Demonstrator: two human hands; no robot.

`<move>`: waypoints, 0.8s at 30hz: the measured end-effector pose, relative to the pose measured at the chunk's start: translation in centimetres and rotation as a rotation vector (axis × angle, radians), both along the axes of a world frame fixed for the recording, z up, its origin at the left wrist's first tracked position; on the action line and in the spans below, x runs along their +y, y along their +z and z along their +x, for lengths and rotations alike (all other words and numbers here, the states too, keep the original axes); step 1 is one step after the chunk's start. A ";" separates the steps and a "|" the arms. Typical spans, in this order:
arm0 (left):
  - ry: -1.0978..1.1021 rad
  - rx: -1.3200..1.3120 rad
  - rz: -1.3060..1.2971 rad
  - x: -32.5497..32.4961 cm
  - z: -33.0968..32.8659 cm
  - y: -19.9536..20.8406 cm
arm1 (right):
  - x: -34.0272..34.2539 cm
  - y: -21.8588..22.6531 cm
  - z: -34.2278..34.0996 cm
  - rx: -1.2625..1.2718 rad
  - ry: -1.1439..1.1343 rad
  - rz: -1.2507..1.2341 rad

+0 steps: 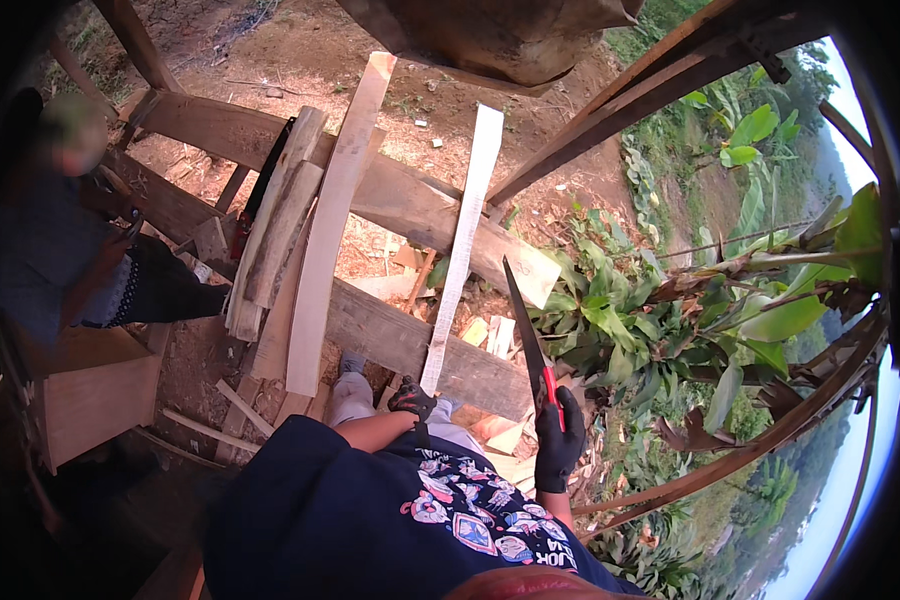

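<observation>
A handsaw (530,325) with a dark blade and a red handle is held upright in my right hand (560,440), which wears a black glove. Its blade points away from me, to the right of the trestle beams. My left hand (410,399), in a dark patterned glove, is closed at the near end of a narrow pale board (457,240); its fingertips are partly hidden. That board lies across two thick beams, the far beam (400,200) and the near beam (370,325). The saw blade is apart from the board.
Left of the narrow board lie a wider plank (338,225) and several stacked rough boards (288,230). Offcuts litter the ground beneath. A person (55,230) sits at the far left beside a wooden box (95,395). Slanted poles (610,125) and leafy plants (610,320) stand at right.
</observation>
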State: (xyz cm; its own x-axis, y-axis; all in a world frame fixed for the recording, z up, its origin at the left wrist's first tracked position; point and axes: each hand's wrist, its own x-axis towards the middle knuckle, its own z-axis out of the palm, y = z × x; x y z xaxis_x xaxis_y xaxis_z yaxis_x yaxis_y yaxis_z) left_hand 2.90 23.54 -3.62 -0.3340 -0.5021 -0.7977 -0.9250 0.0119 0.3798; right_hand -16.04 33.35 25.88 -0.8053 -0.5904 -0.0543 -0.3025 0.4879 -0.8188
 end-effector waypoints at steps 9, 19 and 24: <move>0.222 -0.087 -0.172 -5.1 7.3 -1.6 | -7.5 -2.1 1.2 -0.220 0.236 0.046; 0.310 0.143 -0.257 -7.2 12.1 0.7 | -8.8 -4.8 3.0 -0.037 0.509 0.168; 0.255 0.149 -0.314 -8.8 13.3 3.9 | -6.4 -4.2 3.0 0.015 0.477 0.142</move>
